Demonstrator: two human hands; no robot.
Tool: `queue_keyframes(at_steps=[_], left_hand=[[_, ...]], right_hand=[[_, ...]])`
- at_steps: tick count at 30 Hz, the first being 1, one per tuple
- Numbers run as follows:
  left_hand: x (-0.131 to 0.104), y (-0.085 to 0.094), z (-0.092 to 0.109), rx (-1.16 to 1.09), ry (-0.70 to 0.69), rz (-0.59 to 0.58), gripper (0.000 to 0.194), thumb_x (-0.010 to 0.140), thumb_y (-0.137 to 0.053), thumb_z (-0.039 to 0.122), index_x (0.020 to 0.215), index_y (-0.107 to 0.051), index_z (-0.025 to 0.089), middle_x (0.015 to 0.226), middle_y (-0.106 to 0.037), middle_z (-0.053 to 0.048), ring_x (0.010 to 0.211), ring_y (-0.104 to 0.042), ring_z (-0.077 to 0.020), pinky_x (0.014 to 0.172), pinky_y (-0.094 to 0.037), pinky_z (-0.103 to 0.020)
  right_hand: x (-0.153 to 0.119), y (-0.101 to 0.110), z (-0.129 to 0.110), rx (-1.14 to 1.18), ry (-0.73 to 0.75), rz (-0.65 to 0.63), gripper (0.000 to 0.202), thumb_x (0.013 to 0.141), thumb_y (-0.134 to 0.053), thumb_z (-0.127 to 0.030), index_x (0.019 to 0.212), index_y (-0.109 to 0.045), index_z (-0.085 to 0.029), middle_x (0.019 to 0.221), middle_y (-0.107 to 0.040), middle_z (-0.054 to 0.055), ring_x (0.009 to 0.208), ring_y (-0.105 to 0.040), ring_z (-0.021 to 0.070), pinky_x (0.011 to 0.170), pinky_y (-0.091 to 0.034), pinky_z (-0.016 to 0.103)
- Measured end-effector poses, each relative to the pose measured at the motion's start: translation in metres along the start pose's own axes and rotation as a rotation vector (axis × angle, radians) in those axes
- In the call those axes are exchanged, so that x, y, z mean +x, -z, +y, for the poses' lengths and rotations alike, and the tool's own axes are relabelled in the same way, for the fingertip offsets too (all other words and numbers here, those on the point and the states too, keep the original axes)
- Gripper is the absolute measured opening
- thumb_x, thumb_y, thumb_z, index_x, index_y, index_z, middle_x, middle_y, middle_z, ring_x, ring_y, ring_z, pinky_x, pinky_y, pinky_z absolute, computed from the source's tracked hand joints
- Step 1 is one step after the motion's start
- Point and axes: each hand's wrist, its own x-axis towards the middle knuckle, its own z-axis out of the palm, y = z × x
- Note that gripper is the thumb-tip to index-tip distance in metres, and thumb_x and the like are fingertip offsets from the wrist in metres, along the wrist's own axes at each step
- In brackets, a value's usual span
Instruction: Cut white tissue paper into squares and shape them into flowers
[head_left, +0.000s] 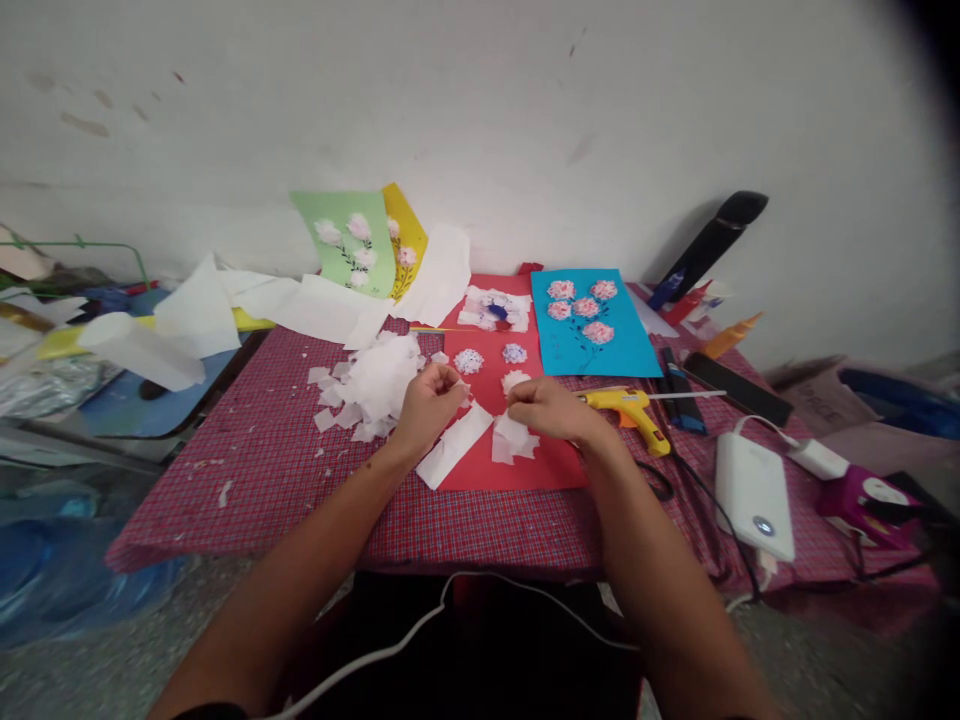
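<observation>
Head view: small squares of thin white tissue (514,440), soft and ragged-edged, overlap on a smooth red sheet (540,473), just below the fingertips of the right hand (536,405). That hand's fingers curl narrowly toward the thumb; whether they grip any tissue I cannot tell. Opposite, the left hand (435,398) also has its fingers drawn in close, and what lies between the tips is too small to make out. A flat, folded white strip (455,446) slants between the two hands, near the left wrist. Beyond the fingers sit ruffled, rounded paper puffs, two of them flecked blue (469,361), and a crumpled tissue pad (495,310) stained blue and red. Left of the left hand, a loose heap of tissue squares (379,385) spreads over checked cloth (247,440). Farther right lie a blue card (637,345) bearing pink-speckled puffs and a yellow plastic glue gun (630,403).
</observation>
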Motion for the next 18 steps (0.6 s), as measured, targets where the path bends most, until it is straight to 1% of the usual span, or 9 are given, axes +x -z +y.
queue_keyframes(at_steps=[2,4,6,7,8,9,11,13,18], left_hand=[[0.0,0.0,-0.001,0.014,-0.004,-0.018,0.02,0.077,-0.071,0.027,0.08,-0.052,0.02,0.062,-0.051,0.007,0.048,-0.04,-0.0066,0.048,-0.032,-0.021],[-0.001,0.0,-0.002,0.029,0.0,-0.036,0.02,0.077,-0.072,0.027,0.079,-0.053,0.02,0.062,-0.051,0.007,0.049,-0.041,-0.0068,0.049,-0.033,-0.021],[-0.001,0.0,-0.002,0.048,0.004,-0.067,0.021,0.077,-0.073,0.028,0.079,-0.054,0.02,0.064,-0.052,0.006,0.051,-0.043,-0.007,0.05,-0.034,-0.021],[-0.001,0.0,-0.002,0.055,0.005,-0.089,0.021,0.077,-0.074,0.029,0.08,-0.055,0.02,0.065,-0.054,0.006,0.053,-0.045,-0.0071,0.051,-0.036,-0.021],[-0.002,-0.001,-0.002,0.061,0.004,-0.115,0.021,0.077,-0.074,0.029,0.08,-0.056,0.019,0.067,-0.056,0.005,0.055,-0.047,-0.0074,0.052,-0.037,-0.021],[-0.002,-0.001,-0.001,0.063,0.003,-0.14,0.022,0.077,-0.075,0.03,0.081,-0.057,0.019,0.07,-0.058,0.004,0.057,-0.049,-0.0078,0.053,-0.039,-0.021],[-0.003,-0.001,0.0,0.056,0.009,-0.181,0.022,0.076,-0.077,0.031,0.082,-0.06,0.018,0.072,-0.061,0.003,0.059,-0.052,-0.0083,0.054,-0.041,-0.022],[-0.004,-0.002,0.002,0.04,0.024,-0.198,0.022,0.076,-0.077,0.033,0.082,-0.062,0.018,0.072,-0.062,0.002,0.058,-0.052,-0.0083,0.053,-0.041,-0.022],[-0.005,-0.001,0.006,0.012,0.022,-0.209,0.021,0.076,-0.079,0.034,0.085,-0.069,0.018,0.073,-0.065,0.0,0.056,-0.051,-0.0078,0.05,-0.038,-0.022]], right_hand=[[0.001,0.0,0.003,-0.218,-0.01,-0.023,0.018,0.075,-0.058,-0.025,0.058,-0.056,-0.019,0.058,-0.054,-0.002,0.056,-0.046,0.013,0.054,-0.03,0.028],[0.001,0.0,0.003,-0.314,-0.027,0.069,0.019,0.078,-0.059,-0.029,0.062,-0.061,-0.018,0.061,-0.059,0.0,0.058,-0.049,0.0144,0.055,-0.03,0.029],[0.002,-0.001,0.0,-0.252,-0.012,0.202,0.021,0.083,-0.057,-0.031,0.07,-0.067,-0.018,0.068,-0.065,0.002,0.063,-0.053,0.0154,0.057,-0.033,0.029],[0.002,-0.001,-0.002,-0.182,0.007,0.243,0.022,0.085,-0.056,-0.032,0.075,-0.069,-0.018,0.073,-0.067,0.003,0.065,-0.055,0.0157,0.059,-0.035,0.028],[0.002,-0.002,-0.004,-0.105,0.029,0.247,0.023,0.086,-0.055,-0.033,0.079,-0.07,-0.018,0.076,-0.068,0.003,0.068,-0.056,0.0158,0.06,-0.037,0.028],[0.002,-0.003,-0.005,-0.036,0.053,0.221,0.023,0.086,-0.056,-0.034,0.083,-0.071,-0.018,0.079,-0.069,0.003,0.07,-0.057,0.016,0.061,-0.039,0.028],[0.003,-0.007,-0.008,0.049,0.085,0.12,0.024,0.085,-0.062,-0.039,0.089,-0.072,-0.018,0.083,-0.07,0.003,0.072,-0.058,0.0164,0.063,-0.042,0.027],[0.005,-0.012,-0.008,0.075,0.09,0.052,0.025,0.082,-0.066,-0.041,0.088,-0.072,-0.017,0.081,-0.069,0.003,0.073,-0.058,0.0162,0.063,-0.042,0.027],[0.011,-0.025,-0.005,0.163,0.028,0.063,0.025,0.081,-0.066,-0.041,0.073,-0.066,-0.017,0.067,-0.059,-0.001,0.061,-0.048,0.0122,0.056,-0.036,0.026]])
